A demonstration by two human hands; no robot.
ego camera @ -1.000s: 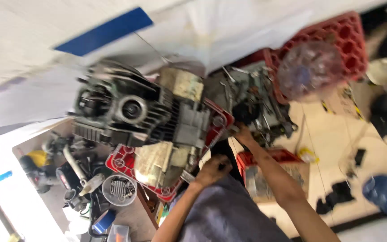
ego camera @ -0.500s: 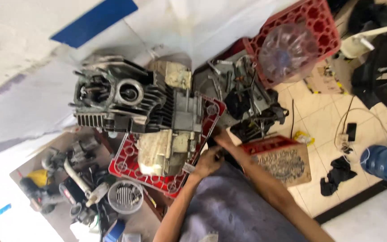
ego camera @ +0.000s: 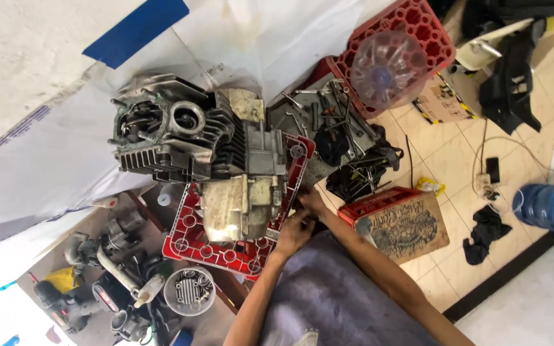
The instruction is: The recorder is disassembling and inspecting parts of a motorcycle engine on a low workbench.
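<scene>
At the far left, on the low board, lie loose parts: an impact driver, a curved pipe and a round clear tub of small hardware. Right of these, a motorcycle engine sits on an upturned red crate, cylinder fins toward the white wall, dull crankcase cover toward the person. The left hand is curled at the crate's near right corner, just beside the case edge; whether its fingers pinch something small cannot be told. The right hand reaches in just above it, fingers bent against the engine's right side; its grasp is hidden too. Working well here likely means bracing the engine with one hand so it does not rock on the crate. Further right lie a tray of tools, a red basket holding a clear bottle, and a stained board.
</scene>
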